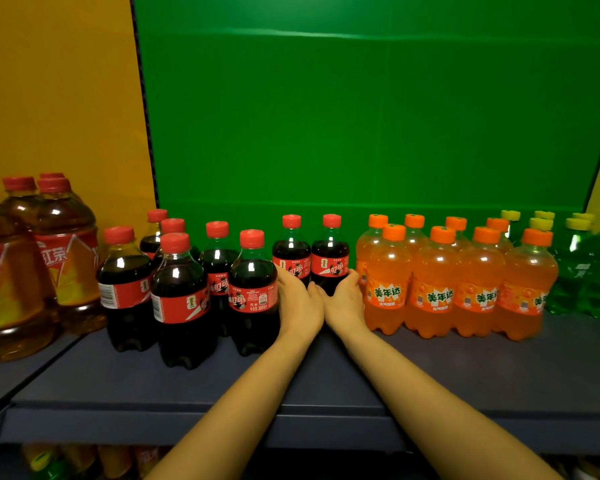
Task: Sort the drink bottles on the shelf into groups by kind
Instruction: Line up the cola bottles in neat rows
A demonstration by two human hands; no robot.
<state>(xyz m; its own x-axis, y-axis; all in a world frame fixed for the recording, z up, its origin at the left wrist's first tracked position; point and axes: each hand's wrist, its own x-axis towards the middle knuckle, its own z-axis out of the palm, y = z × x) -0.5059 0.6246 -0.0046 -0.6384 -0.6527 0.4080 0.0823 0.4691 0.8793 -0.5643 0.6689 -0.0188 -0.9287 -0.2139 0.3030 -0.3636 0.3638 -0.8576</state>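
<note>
On the shelf (430, 368) in front of me the sorting looks close to finished. At the far left stand the big tea bottles (32, 265), amber with red caps. Next to them is the cluster of cola bottles (184, 299), dark with red caps and red labels. On the right the orange soda bottles (440, 282) stand packed in two rows, and beyond them, at the far right, the green soda bottles (582, 271) with yellow caps. I see no kind mixed into another's group.

What is left, as I judge it, is the pair between cola and orange. My left hand (300, 299) is wrapped around the lower part of one cola bottle (291, 251), and my right hand (343, 296) is wrapped around the one beside it (330, 252). Each grip is closed on its bottle, the two hands touching at the thumbs. Both bottles stand upright toward the back of the shelf, the right one just beside the orange soda, the left one set a little apart from the main cola cluster.

I judge the remaining work to be small: slide this pair left against the other colas so the group is tight. The lower shelf is too dark for me to judge.
</note>
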